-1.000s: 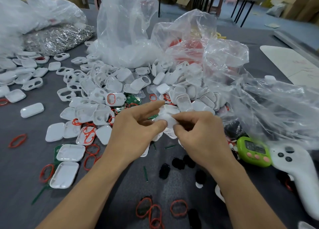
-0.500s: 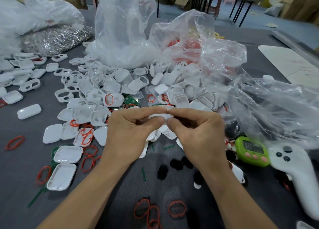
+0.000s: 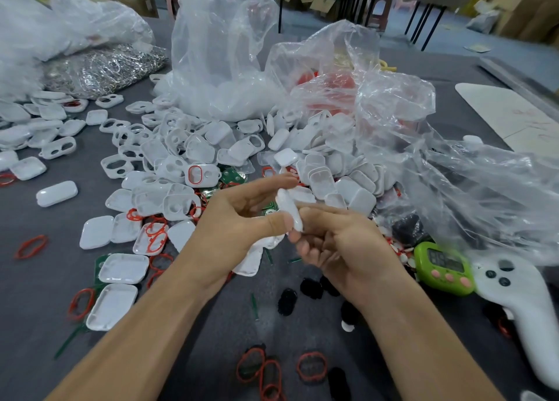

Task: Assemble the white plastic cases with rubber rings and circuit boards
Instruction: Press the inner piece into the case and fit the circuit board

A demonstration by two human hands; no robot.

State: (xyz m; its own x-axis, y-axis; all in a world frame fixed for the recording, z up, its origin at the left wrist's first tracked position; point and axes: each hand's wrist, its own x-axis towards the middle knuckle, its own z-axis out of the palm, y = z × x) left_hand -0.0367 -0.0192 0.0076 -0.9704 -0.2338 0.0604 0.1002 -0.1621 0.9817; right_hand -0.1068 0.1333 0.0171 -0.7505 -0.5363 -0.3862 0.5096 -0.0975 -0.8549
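Tabletop in grey carries a heap of loose case halves beyond your hands. Your left hand pinches the white case between thumb and forefinger. Your right hand, fingers curled, grips its lower end. The case stands edge-on between them, its long axis slanting from upper left down toward your right hand. Red rubber rings lie nearest you.

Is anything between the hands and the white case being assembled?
Nothing visible. The left hand pinches the white case between thumb and forefinger, and the right hand grips its other side with curled fingers.
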